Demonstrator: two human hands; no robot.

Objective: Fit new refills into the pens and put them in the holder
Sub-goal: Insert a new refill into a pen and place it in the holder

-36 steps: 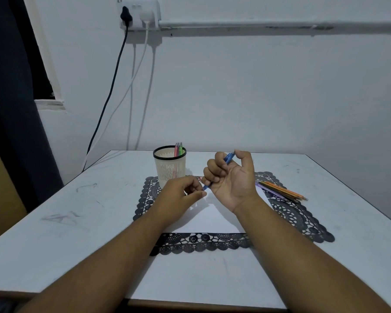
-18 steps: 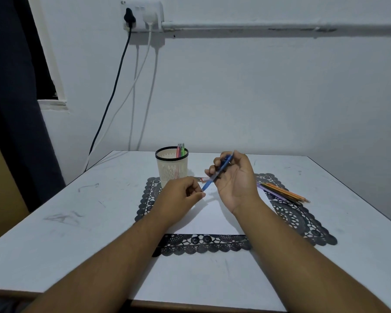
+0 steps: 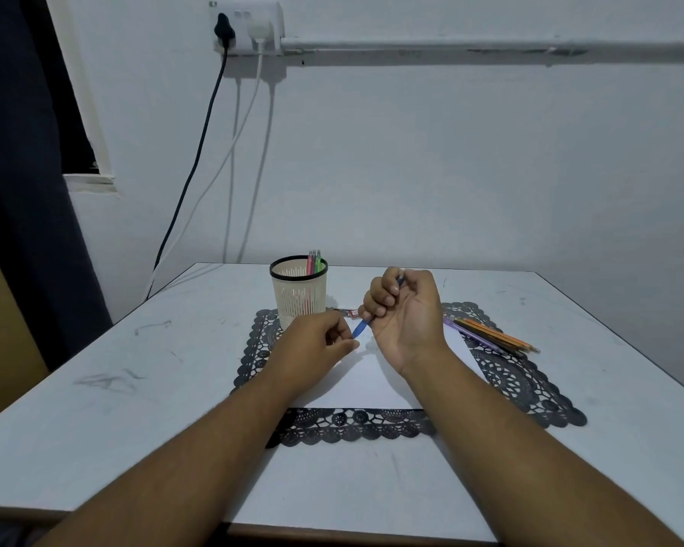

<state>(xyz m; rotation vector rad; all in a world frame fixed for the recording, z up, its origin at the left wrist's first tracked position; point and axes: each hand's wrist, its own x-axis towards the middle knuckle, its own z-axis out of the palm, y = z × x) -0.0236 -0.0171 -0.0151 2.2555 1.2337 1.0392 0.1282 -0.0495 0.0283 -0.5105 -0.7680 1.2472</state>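
My right hand (image 3: 405, 309) grips a blue pen (image 3: 360, 329), fingers curled round its barrel, the tip end pointing down-left. My left hand (image 3: 316, 341) is just left of that tip, thumb and fingertips pinched together at the pen's end; what they pinch is too small to see. Behind my left hand stands the cream mesh pen holder (image 3: 299, 294) with a black rim, holding a pink pen and a green pen (image 3: 314, 260). Several loose pens (image 3: 490, 335), orange and purple, lie on the mat to the right.
A black lace mat (image 3: 522, 384) with a white sheet (image 3: 372, 384) on it lies mid-table. A small red-marked item (image 3: 350, 313) lies behind my hands. Cables hang from a wall socket (image 3: 249, 29) at the back left. The white table (image 3: 115, 369) ends near me.
My right hand's fingers have curled back round the blue pen after opening half a second ago. My left hand stays pinched at the pen's tip.
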